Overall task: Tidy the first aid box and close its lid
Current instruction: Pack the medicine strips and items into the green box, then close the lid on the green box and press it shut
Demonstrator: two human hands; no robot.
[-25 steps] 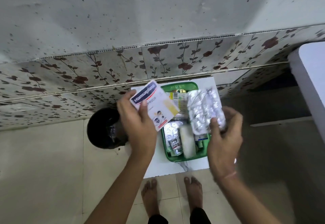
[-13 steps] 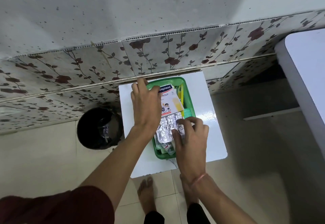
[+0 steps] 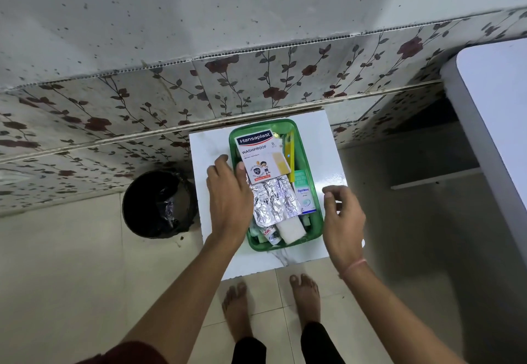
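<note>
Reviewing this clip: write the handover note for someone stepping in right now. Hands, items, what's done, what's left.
Left hand: empty, resting at the left rim of the green first aid box.
Right hand: empty, open, hovering beside the box's right side.
Box sits on the white table, lid not in view.
Inside: Hansaplast pack at the far end, foil blister strips in the middle, Optibex box on the right, white gauze roll near the front.
Done: items packed.
Left: find the lid and close it.
</note>
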